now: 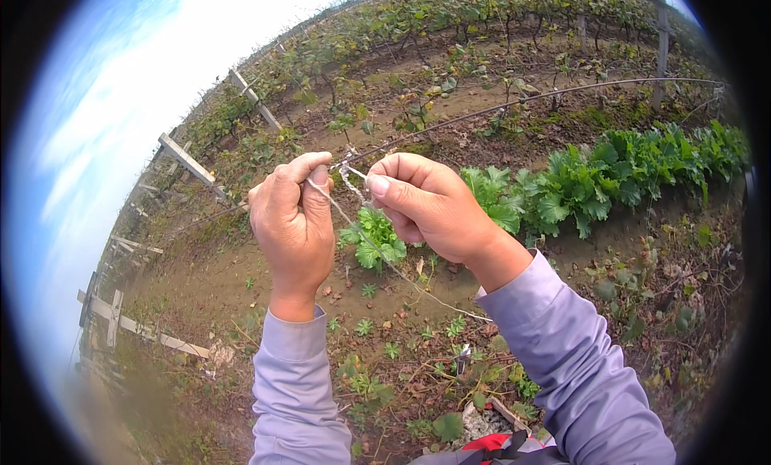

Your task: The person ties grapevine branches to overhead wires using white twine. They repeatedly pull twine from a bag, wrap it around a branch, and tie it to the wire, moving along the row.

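Observation:
Both of my hands are raised at a thin line (pixel 470 114) that crosses the view at a slant. Whitish string is looped around the line, with a twisted part (pixel 352 185) hanging between my hands. My left hand (pixel 293 224) pinches a pale string (pixel 388 261) between thumb and forefinger, and its loose end trails down to the right, below my right wrist. Between thumb and forefinger my right hand (pixel 424 203) grips another short length of string (pixel 356 173), close to the line. My fingers partly hide the tie itself.
Leafy green vegetables (pixel 602 185) grow in a row at right, with a smaller plant (pixel 374 239) behind my hands. Posts (pixel 190 162) lean along the left, and another post (pixel 661 55) stands upper right. Vines (pixel 421 25) fill the background. Below is an open container (pixel 512 415).

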Tool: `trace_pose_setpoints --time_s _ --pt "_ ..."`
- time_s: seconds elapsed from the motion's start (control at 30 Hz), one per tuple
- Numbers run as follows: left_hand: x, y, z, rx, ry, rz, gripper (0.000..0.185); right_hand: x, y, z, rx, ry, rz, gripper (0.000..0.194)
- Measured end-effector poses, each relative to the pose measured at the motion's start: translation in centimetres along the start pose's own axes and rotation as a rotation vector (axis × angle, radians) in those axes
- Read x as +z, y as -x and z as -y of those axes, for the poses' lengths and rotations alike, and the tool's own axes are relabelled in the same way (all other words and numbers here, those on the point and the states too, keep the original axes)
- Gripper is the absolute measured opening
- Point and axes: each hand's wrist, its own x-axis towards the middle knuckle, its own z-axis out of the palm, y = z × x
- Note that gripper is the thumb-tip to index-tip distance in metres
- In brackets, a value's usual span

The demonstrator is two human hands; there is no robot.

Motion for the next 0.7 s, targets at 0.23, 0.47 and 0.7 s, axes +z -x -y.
trace_pose_setpoints --time_s 0.23,0.47,0.7 --pt "-1.0 -0.8 -0.5 0.079 -0.07 0.09 0.01 0.8 -1.2 0.2 0.022 -0.404 0.001 0.022" --pt "-0.9 -0.7 -0.5 0.054 -0.08 0.099 0.011 0.8 -0.1 -0.1 0.072 -0.278 0.017 0.02" --pt "-0.6 -1.0 -0.3 0.052 -0.047 0.056 0.01 0.3 0.0 -0.6 0.066 -0.365 -0.09 0.019"
